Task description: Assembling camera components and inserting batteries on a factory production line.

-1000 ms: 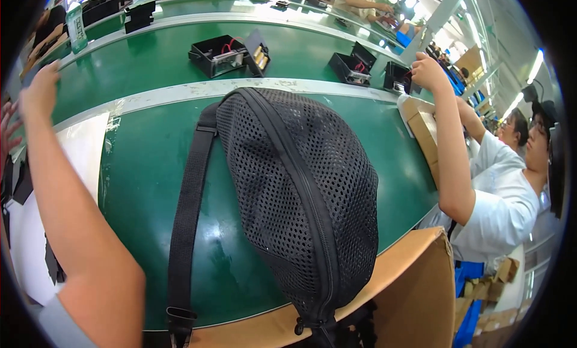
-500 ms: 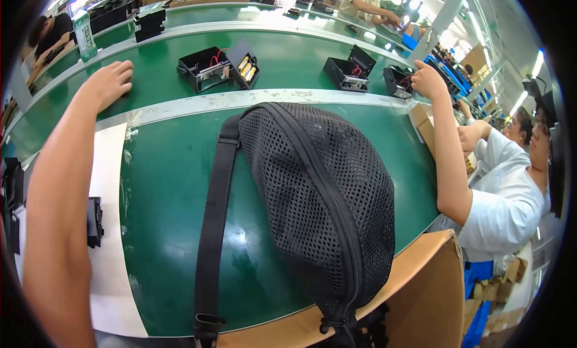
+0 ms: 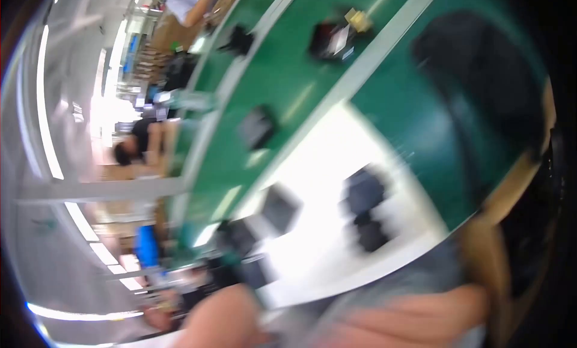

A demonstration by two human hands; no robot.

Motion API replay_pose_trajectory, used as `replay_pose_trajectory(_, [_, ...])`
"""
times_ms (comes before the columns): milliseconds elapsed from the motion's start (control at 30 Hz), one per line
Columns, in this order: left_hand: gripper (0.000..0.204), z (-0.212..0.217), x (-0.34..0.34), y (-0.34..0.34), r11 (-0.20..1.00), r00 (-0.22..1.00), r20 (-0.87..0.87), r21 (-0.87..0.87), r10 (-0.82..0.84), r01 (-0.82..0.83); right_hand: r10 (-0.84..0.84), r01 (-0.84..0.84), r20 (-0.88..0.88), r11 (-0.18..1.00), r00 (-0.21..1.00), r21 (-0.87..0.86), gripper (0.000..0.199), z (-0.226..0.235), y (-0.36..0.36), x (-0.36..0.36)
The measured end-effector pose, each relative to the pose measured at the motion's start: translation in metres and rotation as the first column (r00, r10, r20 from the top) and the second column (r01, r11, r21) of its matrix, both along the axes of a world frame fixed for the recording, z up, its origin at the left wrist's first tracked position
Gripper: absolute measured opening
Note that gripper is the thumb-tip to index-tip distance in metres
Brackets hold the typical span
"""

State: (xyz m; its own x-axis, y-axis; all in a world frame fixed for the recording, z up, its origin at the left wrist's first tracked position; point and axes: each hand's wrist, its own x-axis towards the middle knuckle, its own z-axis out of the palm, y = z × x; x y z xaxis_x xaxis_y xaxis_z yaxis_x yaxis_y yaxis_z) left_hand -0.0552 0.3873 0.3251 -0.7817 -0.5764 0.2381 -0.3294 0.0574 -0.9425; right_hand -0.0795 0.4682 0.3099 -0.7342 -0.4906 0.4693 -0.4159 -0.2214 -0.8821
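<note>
Swinging left: white sheet [image 3: 318, 146] now central.
Black bag [image 3: 481, 65]: now near right rim.
Black parts [image 3: 364, 189]: on sheet, likely new focus.
Hands [image 3: 415, 318]: blurred low; cannot tell if spread or pinching.

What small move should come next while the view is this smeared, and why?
Probably a slow reach toward the dark parts on the white sheet. The blurred bare arms sit low at the picture's bottom edge, apart from those parts. Going slowly seems wise, since the blur hides whether anything is already held.
</note>
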Motion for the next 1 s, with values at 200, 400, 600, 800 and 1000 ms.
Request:
replay_pose_trajectory(200, [0.032, 0.132, 0.108, -0.051, 0.975, 0.976, 0.207, 0.191, 0.073, -0.113, 0.137, -0.123, 0.331, 0.990, 0.934, -0.064, 0.023, 0.054, -0.001, 0.103])
replay_pose_trajectory(400, [0.034, 0.145, 0.182, -0.065, 0.676, 0.978, 0.124, 0.707, 0.168, -0.206, 0.167, -0.292, 0.404, 0.917, 0.899, 0.270, 0.029, 0.163, -0.069, 0.173])
replay_pose_trajectory(600, [0.035, 0.040, 0.242, 0.044, 0.273, 0.737, -0.295, 0.950, 0.608, 0.155, 0.478, -0.420, 0.093, 0.643, 0.873, 0.640, 0.035, 0.096, 0.091, 0.172])
replay_pose_trajectory(800, [0.037, -0.042, 0.162, -0.009, 0.370, 0.400, -0.740, 0.636, 0.541, 0.677, 0.478, -0.210, -0.353, 0.785, 0.805, 0.583, 0.042, -0.012, 0.177, 0.012])
replay_pose_trajectory(1000, [0.038, -0.053, 0.110, -0.057, 0.203, 0.303, -0.846, 0.422, 0.439, 0.884, 0.334, -0.104, -0.430, 0.874, 0.838, 0.475, 0.049, -0.037, 0.114, -0.068])
